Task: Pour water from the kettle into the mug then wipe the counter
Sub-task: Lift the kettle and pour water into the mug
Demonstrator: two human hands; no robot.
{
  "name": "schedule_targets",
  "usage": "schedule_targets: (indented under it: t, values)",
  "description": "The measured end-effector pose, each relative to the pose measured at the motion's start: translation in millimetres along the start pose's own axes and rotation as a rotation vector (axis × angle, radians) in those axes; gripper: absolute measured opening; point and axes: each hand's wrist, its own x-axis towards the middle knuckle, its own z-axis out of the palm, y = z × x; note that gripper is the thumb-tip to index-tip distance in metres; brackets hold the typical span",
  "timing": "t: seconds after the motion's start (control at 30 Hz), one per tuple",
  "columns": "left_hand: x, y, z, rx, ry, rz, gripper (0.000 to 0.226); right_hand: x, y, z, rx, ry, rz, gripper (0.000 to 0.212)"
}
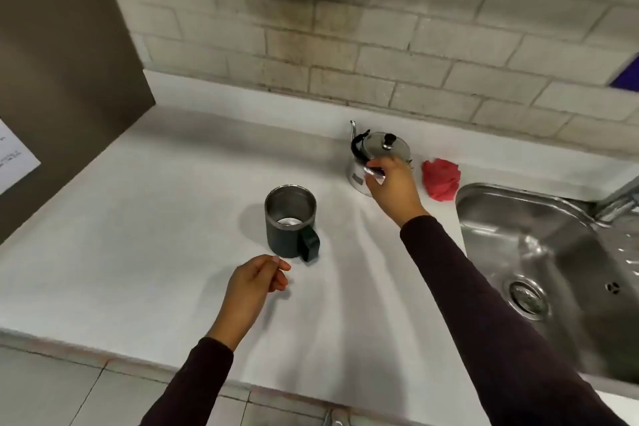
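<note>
Blocking the kettle [379,148] handle, right hand [394,185] reaches.

Steel kettle [378,157] upright by wall, dark open mug [289,221] upright mid-counter [138,235], red cloth [441,178] beside kettle

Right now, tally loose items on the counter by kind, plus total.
Kettle: 1, steel, right hand at its handle
Mug: 1, dark, upright, near left hand
Cloth: 1, red, beside the sink
Total: 3
</note>
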Motion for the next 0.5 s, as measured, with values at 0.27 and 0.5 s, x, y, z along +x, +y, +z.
schedule_targets:
  t: [0.27, 0.5]
  values:
    - [11.9, 4.6, 25.6, -0.056, 0.199, -0.032, 0.038, 61.8, 32.9, 26.2, -0.256, -0.250, -0.035, 0.040]
    - [15.8, 3.9, 36.7, -0.062, 0.219, -0.053, 0.036, 104.4, 32.8, 10.0, -0.096, -0.061, 0.107, 0.020]
